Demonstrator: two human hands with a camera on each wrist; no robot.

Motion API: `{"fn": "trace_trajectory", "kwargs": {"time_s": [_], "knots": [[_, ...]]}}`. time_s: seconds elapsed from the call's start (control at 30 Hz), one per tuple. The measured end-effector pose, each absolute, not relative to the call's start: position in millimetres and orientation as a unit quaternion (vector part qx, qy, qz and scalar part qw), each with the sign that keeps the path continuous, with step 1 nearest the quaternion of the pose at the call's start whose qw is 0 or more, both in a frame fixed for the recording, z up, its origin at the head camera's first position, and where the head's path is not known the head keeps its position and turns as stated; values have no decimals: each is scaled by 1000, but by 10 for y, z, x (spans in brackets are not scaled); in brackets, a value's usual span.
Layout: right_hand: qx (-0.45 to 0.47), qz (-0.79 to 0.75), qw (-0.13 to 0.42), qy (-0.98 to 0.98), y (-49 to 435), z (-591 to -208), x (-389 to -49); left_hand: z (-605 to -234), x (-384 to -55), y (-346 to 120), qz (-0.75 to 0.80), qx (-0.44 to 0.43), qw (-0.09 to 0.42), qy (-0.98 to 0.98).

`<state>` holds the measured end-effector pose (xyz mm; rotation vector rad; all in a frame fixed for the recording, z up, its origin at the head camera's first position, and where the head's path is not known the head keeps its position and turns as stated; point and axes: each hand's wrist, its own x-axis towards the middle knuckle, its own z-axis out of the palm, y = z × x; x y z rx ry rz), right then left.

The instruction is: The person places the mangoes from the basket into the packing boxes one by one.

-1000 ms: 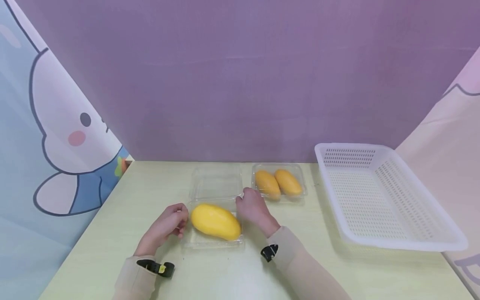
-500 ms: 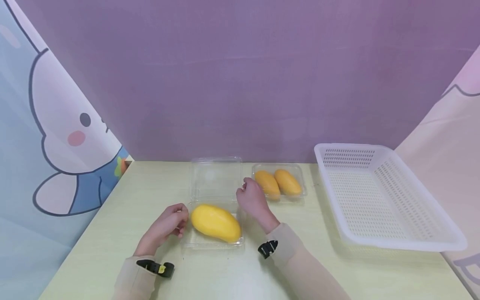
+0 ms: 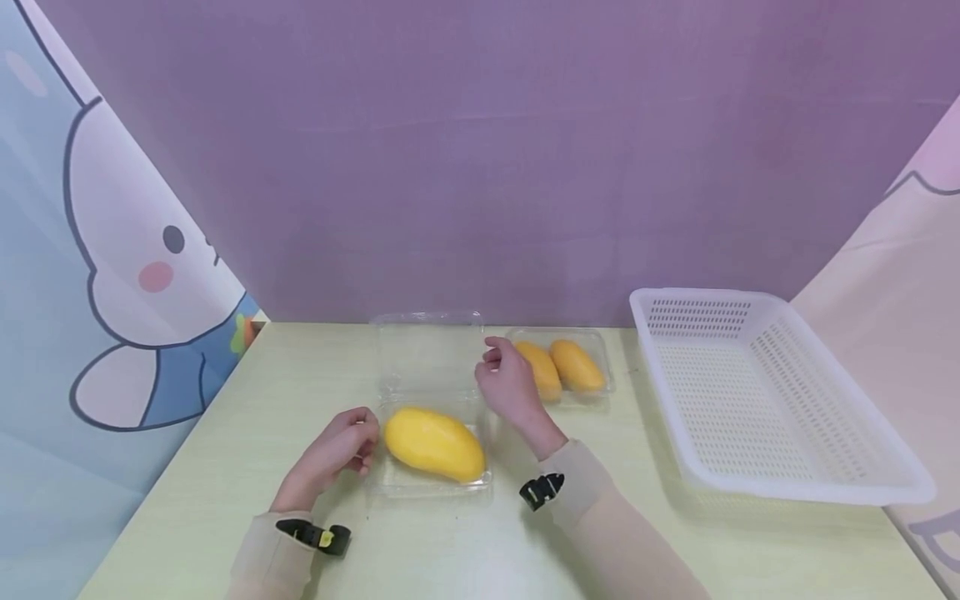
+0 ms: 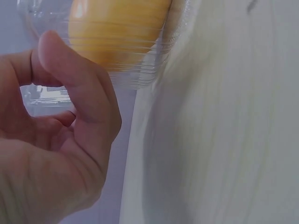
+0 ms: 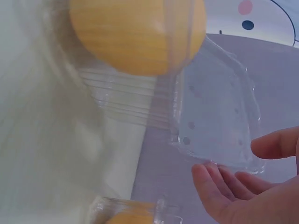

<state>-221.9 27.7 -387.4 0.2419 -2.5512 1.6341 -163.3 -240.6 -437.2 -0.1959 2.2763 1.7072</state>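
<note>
A large yellow mango [image 3: 435,446] lies in a clear plastic box [image 3: 427,490] on the table. The box's hinged lid [image 3: 427,358] stands tilted back behind it. At the box's left edge my left hand [image 3: 341,446] has its thumb and forefinger [image 4: 79,93] pinched together on the rim; the contact itself is partly hidden. My right hand [image 3: 513,383] hovers beside the lid's right edge. In the right wrist view, its thumb and fingers [image 5: 203,186] are apart, near a corner of the lid [image 5: 219,107], and grip nothing.
A second clear box [image 3: 607,367] with two orange mangoes [image 3: 576,365] sits at the back, partly behind my right hand. A white perforated basket [image 3: 750,417] stands on the right. A purple cloth wall [image 3: 480,167] rises behind the table.
The lid has swung up and back, shifting slightly left. My right hand has moved away from me along the lid's edge, and its fingers have spread. The left hand has stayed in place.
</note>
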Motion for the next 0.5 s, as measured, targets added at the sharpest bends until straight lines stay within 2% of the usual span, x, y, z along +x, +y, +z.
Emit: {"fn": "trace_trajectory", "kwargs": {"time_s": [0.5], "knots": [[72,582,56,-808,380,-3714,-2180,-4403,-1647,-2372,606,-77,129,781]]}}
